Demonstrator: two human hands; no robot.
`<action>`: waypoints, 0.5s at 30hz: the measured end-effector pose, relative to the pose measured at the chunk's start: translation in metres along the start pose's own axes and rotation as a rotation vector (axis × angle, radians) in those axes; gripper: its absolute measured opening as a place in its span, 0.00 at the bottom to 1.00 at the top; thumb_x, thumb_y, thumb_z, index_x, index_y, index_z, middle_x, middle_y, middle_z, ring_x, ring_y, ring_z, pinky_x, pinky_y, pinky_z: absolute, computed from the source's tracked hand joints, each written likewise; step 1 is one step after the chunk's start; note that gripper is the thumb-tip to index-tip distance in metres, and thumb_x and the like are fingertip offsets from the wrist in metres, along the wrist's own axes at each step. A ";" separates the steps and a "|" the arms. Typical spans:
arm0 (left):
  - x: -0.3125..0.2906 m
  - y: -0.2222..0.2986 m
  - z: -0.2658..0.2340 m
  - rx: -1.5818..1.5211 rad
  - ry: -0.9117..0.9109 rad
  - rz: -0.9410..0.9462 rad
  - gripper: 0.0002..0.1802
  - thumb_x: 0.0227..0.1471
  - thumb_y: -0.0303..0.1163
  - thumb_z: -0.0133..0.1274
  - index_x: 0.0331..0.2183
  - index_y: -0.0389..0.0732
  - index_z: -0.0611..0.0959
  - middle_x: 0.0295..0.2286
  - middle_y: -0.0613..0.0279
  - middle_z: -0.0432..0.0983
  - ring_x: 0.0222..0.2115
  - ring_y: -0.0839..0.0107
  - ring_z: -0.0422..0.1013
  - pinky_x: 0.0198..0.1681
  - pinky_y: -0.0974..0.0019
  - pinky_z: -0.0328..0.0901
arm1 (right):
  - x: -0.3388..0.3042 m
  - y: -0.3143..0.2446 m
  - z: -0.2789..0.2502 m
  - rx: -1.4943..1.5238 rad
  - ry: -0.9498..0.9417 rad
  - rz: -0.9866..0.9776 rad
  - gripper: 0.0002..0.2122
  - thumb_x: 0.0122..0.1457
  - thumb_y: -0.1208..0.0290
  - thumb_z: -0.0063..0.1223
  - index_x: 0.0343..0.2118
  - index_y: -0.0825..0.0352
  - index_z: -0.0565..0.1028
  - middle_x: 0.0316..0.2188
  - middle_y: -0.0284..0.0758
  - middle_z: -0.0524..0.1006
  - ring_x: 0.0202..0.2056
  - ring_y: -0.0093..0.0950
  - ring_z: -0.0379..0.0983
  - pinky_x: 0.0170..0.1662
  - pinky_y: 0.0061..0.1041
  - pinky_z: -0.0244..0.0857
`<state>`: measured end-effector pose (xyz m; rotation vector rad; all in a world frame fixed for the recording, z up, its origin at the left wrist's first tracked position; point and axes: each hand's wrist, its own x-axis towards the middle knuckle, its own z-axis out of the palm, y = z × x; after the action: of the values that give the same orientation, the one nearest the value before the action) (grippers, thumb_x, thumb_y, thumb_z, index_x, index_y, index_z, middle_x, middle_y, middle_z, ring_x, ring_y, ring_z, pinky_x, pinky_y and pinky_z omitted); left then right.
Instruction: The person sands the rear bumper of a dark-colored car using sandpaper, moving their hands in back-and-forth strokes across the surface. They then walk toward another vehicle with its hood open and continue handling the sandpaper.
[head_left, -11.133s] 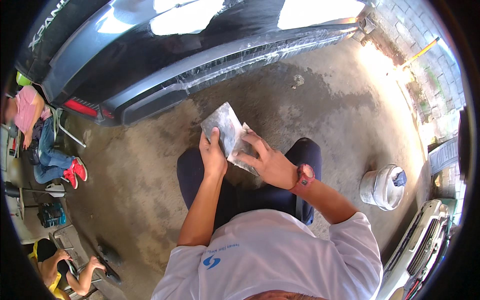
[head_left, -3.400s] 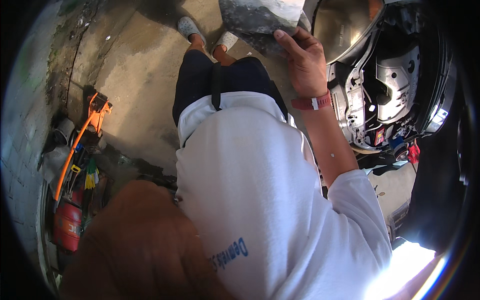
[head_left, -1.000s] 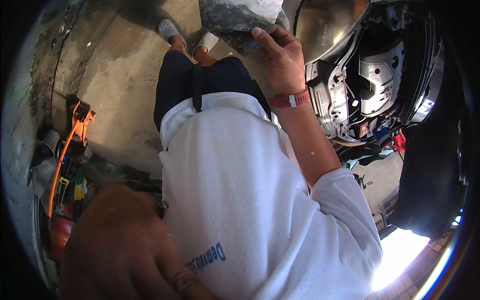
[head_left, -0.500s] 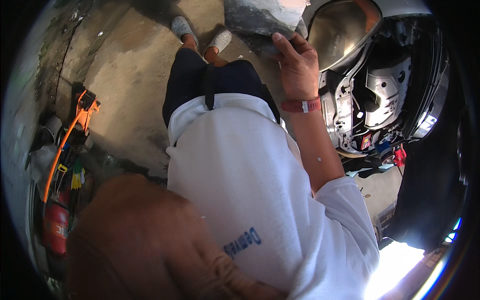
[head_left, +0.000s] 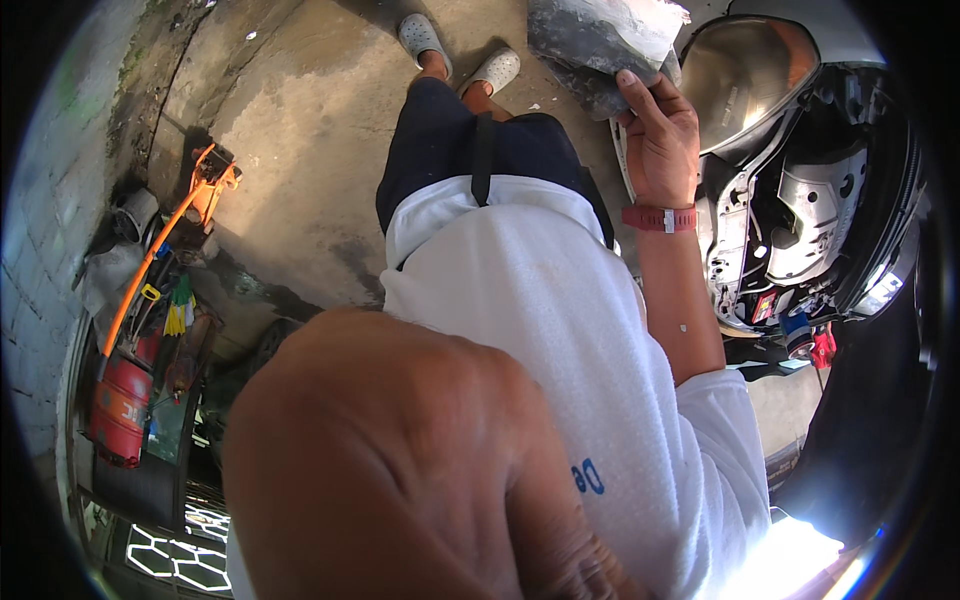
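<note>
My right hand (head_left: 662, 140), with a red band on the wrist, is closed on the edge of a thin dark-grey sheet (head_left: 590, 60) with a pale, smeared face. Its thumb lies on the near side, and the fingers are partly behind. I cannot make out what kind of sheet it is. Just right of it sits a car headlight (head_left: 745, 85) with a clear lens. My left hand (head_left: 400, 440) is raised very close to the camera and fills the lower middle of the head view. Its back shows, while its fingertips are hidden past the lower edge.
An opened car front with its engine bay (head_left: 820, 210) is at the right. Along the left wall are an orange-framed tool (head_left: 210, 185), a red cylinder (head_left: 122, 410) and several hand tools. The concrete floor (head_left: 300, 120) has damp patches.
The whole view has shifted, so my body and the car appear further right. My left hand looks larger and nearer the middle. My right hand keeps its grip on the sheet.
</note>
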<state>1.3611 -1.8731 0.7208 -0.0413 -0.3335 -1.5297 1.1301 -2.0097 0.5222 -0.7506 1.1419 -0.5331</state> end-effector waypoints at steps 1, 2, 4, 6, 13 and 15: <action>0.000 -0.001 -0.002 -0.006 -0.001 -0.004 0.13 0.70 0.26 0.53 0.31 0.32 0.83 0.24 0.44 0.79 0.27 0.47 0.79 0.35 0.45 0.79 | 0.000 0.000 0.001 -0.002 0.015 0.005 0.11 0.65 0.73 0.70 0.47 0.72 0.85 0.42 0.35 0.88 0.41 0.21 0.83 0.48 0.23 0.76; 0.000 -0.003 -0.002 -0.003 0.000 -0.010 0.13 0.70 0.26 0.53 0.31 0.32 0.83 0.24 0.44 0.79 0.27 0.46 0.79 0.35 0.45 0.79 | 0.000 0.000 0.001 0.004 -0.003 0.006 0.11 0.65 0.73 0.70 0.47 0.72 0.85 0.42 0.35 0.88 0.41 0.21 0.83 0.48 0.23 0.77; 0.000 -0.004 -0.003 0.001 -0.005 -0.021 0.13 0.70 0.26 0.53 0.31 0.32 0.84 0.24 0.44 0.79 0.27 0.46 0.79 0.35 0.45 0.79 | 0.000 0.001 0.002 0.011 -0.013 0.002 0.11 0.66 0.74 0.69 0.47 0.73 0.85 0.42 0.35 0.88 0.41 0.21 0.83 0.48 0.23 0.77; 0.001 -0.005 -0.006 0.000 -0.011 -0.027 0.14 0.70 0.26 0.54 0.30 0.32 0.84 0.24 0.44 0.79 0.27 0.46 0.79 0.35 0.45 0.79 | 0.000 0.001 0.003 0.016 0.005 -0.002 0.11 0.66 0.74 0.69 0.47 0.73 0.85 0.42 0.35 0.87 0.41 0.21 0.83 0.48 0.23 0.77; 0.012 -0.015 -0.013 0.017 -0.045 -0.030 0.14 0.70 0.26 0.54 0.30 0.32 0.84 0.24 0.44 0.79 0.27 0.46 0.79 0.35 0.46 0.79 | -0.003 0.000 0.007 0.049 0.033 -0.005 0.10 0.66 0.75 0.68 0.46 0.74 0.84 0.42 0.36 0.87 0.41 0.22 0.82 0.48 0.24 0.77; 0.015 -0.015 -0.014 0.030 -0.035 -0.026 0.14 0.70 0.26 0.54 0.29 0.31 0.84 0.24 0.44 0.79 0.27 0.46 0.79 0.35 0.46 0.79 | -0.004 -0.002 0.008 0.056 0.030 0.003 0.10 0.66 0.75 0.68 0.47 0.74 0.84 0.43 0.36 0.87 0.41 0.22 0.82 0.48 0.23 0.76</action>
<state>1.3490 -1.8912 0.7080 -0.0398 -0.3862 -1.5508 1.1363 -2.0057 0.5276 -0.6945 1.1512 -0.5738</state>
